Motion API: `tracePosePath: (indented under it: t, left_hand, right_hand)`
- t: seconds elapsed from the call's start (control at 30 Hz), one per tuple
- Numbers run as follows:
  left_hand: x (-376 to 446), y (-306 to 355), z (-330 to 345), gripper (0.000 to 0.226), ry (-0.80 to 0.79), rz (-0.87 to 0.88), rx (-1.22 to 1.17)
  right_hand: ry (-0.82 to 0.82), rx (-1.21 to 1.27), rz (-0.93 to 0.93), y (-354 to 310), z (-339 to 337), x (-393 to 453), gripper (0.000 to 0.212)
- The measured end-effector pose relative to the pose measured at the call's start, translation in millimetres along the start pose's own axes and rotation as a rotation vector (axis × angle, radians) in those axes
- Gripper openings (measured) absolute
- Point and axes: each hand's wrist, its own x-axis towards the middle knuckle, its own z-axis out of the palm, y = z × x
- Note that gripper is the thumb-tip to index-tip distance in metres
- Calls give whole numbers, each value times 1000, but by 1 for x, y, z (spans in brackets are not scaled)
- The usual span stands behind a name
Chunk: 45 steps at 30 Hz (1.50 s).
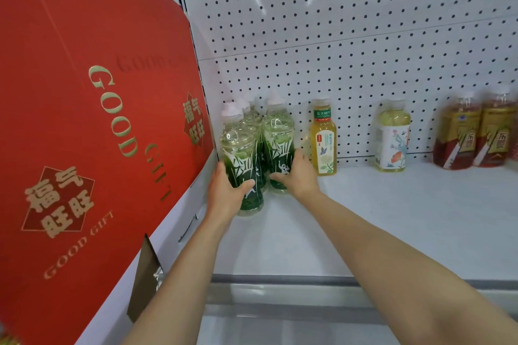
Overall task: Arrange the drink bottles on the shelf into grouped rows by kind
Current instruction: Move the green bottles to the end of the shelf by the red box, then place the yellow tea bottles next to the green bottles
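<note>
Green bottles (252, 148) stand clustered mid-frame, left hand (224, 190) and right hand (297, 173) wrapped around two; yellow bottle (323, 138), pale bottle (392, 137) and amber bottles (473, 134) rightward look unsorted.

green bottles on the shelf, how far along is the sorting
Done: the green bottles stand clustered at the shelf's left end. In hand: left hand and right hand each grip one. Left: yellow bottle, pale bottle and amber bottles stand spaced apart.
</note>
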Motion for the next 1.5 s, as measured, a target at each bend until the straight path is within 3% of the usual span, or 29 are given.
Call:
tracePosePath:
  t: [0.1,0.23,0.33,0.47,0.53,0.67,1.03,1.5]
  left_hand:
    - [3,-2,2,71,-11,-18,5]
    - [2,-9,4,100,-23,-73,15]
    - [-10,-2,2,100,73,-84,113]
    - [-30,18,3,96,349,150,302]
    - [-38,31,7,85,395,324,353]
    - [-51,56,23,64,272,556,492]
    - [-135,124,109,33,14,661,465]
    - [-269,219,256,33,-302,717,278]
  right_hand:
    - [13,-8,5,-1,3,-1,70]
    - [-11,-47,26,1,0,-5,65]
    - [9,-159,14,5,-14,-14,65]
    - [54,-287,-76,13,-47,-27,60]
    - [88,-334,-114,17,-67,-34,57]
    - [157,-384,-167,28,-108,-57,53]
    - [377,-428,-240,94,-232,-158,33]
    - [492,-578,8,216,-398,-275,30]
